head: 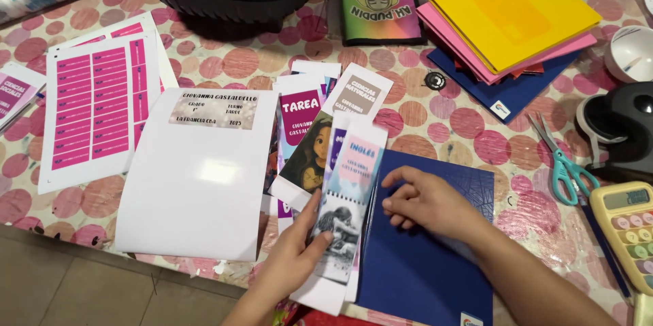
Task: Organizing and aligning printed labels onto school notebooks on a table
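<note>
Head view: scissors (566, 163), calculator (629, 231) beside hands (367, 227) on blue notebook (425, 258).

one scissors (568, 163), one calculator (627, 227), two hands (425, 203)

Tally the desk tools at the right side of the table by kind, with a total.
Scissors, teal-handled: 1
Calculator, yellow with pastel keys: 1
Tape dispenser, dark grey: 1
Total: 3

The hands, left and right, touch none of these; they rest on the printed label strips and the blue notebook.
</note>
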